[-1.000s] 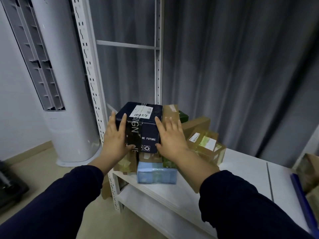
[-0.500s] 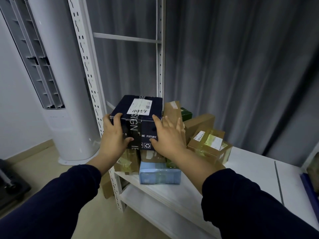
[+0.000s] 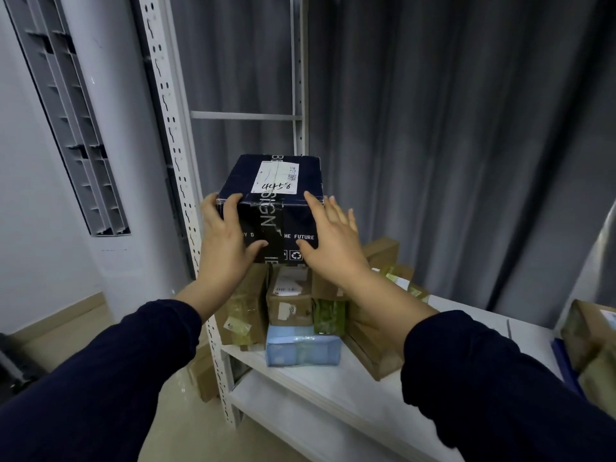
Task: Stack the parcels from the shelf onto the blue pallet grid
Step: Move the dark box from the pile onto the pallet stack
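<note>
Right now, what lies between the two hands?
The dark blue box lies between the left hand and the right hand, and both touch its sides. The head view shows this.

glossy navy cardboard box (image 3: 278, 208), white metal shelf (image 3: 333, 388)

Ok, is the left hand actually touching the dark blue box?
Touching. The head view shows the left hand gripping the dark blue box at its left corner, thumb pressed on the front face, with no gap.
</note>
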